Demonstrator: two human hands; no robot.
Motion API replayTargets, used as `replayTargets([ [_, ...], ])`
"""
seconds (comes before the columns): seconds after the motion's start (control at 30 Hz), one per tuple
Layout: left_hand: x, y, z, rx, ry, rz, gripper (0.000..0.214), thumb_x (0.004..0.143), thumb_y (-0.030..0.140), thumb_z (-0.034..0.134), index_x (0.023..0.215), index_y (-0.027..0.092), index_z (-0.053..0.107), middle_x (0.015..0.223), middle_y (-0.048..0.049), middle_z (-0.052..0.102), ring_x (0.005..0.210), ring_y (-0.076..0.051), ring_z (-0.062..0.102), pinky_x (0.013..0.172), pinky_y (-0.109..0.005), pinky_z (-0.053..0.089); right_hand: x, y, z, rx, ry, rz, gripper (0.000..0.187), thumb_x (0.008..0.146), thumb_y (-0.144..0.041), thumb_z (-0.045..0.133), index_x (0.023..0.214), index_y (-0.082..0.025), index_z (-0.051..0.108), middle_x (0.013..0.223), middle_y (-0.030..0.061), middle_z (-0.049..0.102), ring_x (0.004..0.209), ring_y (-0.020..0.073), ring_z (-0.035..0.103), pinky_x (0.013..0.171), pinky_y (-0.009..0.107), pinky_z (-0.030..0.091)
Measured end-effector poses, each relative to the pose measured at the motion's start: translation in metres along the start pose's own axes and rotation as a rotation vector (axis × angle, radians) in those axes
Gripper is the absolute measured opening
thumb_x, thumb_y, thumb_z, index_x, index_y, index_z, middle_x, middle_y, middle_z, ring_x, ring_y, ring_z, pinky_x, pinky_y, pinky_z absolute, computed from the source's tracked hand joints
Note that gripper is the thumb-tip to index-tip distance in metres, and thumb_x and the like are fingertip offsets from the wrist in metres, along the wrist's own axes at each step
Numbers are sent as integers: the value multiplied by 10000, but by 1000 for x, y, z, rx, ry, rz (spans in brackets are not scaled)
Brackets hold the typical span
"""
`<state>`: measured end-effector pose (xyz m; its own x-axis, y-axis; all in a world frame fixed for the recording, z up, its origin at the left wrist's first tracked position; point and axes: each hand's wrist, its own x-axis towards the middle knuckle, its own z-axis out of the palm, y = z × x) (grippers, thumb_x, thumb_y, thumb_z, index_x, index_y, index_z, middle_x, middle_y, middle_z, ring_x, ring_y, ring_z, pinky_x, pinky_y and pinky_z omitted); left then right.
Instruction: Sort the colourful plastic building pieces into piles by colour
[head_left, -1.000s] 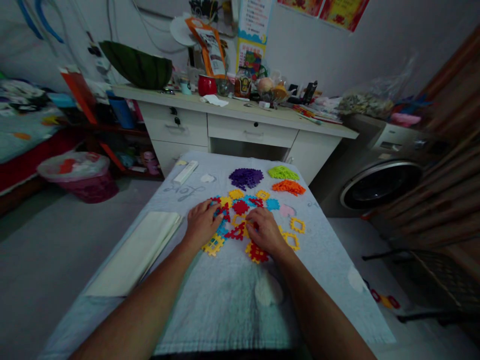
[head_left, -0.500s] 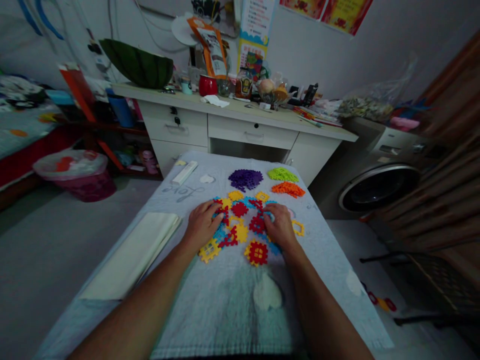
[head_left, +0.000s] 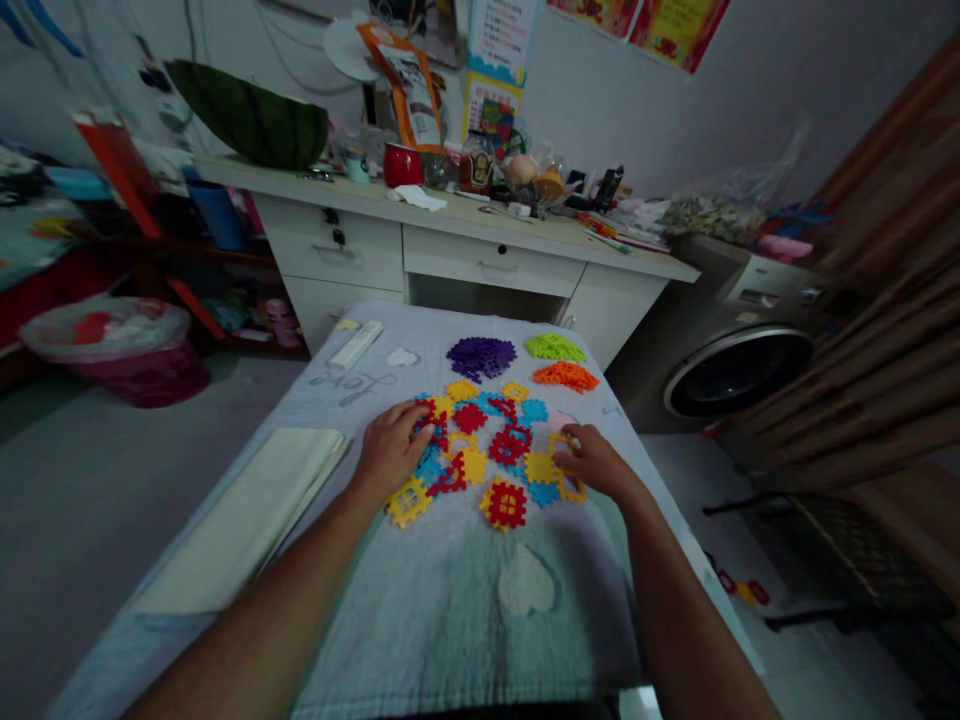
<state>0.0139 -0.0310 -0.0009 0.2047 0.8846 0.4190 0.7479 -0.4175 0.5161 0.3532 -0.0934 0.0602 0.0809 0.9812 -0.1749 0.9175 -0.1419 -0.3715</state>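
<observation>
Red, yellow and blue notched plastic building pieces lie in a loose cluster, among them a red piece with window openings (head_left: 506, 506). My left hand (head_left: 390, 450) rests at the cluster's left edge, thumb apart from the fingers, touching red and blue pieces. On the right side, my right hand (head_left: 600, 463) has its thumb and fingers apart, against yellow frame pieces (head_left: 573, 488); the fingertips' contact is partly hidden. Behind the cluster lie piles of small purple pieces (head_left: 481, 357), green pieces (head_left: 556, 347) and orange pieces (head_left: 566, 376).
A cloth covers the table (head_left: 450, 600). On its left lie a folded cream sheet (head_left: 247, 520) and a white oblong box (head_left: 356, 345). Beyond stands a cluttered white desk (head_left: 450, 235); to the right are a washing machine (head_left: 739, 370) and a dark chair (head_left: 847, 550).
My right hand has moved right, from the red and blue pieces to the yellow frames, uncovering pieces. My left hand stays on the left edge. The camera view has shifted slightly.
</observation>
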Motion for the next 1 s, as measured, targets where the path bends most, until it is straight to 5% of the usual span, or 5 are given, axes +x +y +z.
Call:
replayTargets([
  [0.3, 0, -2, -1, -38, 12, -29, 386, 922, 445, 427, 1133, 208, 646, 1206, -77, 611, 1098, -236, 582, 991, -398, 456, -15, -8, 5, -31, -24, -10, 615, 755, -308, 701, 1311, -130, 507, 1207, 170, 541, 1050, 267, 603, 947, 401, 463],
  [0.47, 0, -2, -1, -24, -3, -25, 379, 913, 429, 437, 1150, 214, 640, 1233, -80, 603, 1120, -240, 577, 991, -405, 461, -8, -9, 10, 135, -5, -131, 535, 750, -162, 653, 1273, -164, 536, 1186, 123, 575, 863, 171, 632, 823, 317, 511],
  [0.63, 1, -4, -1, -17, -14, 7, 372, 913, 414, 441, 1164, 216, 632, 1242, -83, 597, 1113, -243, 583, 982, -418, 471, 41, 2, -11, 86, 196, -89, 375, 813, -280, 636, 1174, -179, 606, 1125, 103, 627, 896, 190, 632, 835, 337, 505],
  [0.77, 2, -4, 0, 0, -9, 15, 364, 908, 402, 446, 1151, 211, 638, 1215, -84, 603, 1099, -248, 587, 978, -423, 475, 97, 16, -36, -141, 355, 39, 587, 785, -428, 685, 1289, -163, 545, 1289, 157, 559, 1202, 295, 517, 997, 421, 422],
  [1.0, 2, -4, 0, 25, -11, 18, 340, 898, 389, 458, 1112, 210, 653, 1207, -84, 602, 1096, -258, 588, 972, -435, 472, 162, 24, -49, -394, 142, 16, 828, 708, -537, 736, 1426, -291, 406, 1466, 126, 424, 1329, 335, 401, 1034, 509, 367],
])
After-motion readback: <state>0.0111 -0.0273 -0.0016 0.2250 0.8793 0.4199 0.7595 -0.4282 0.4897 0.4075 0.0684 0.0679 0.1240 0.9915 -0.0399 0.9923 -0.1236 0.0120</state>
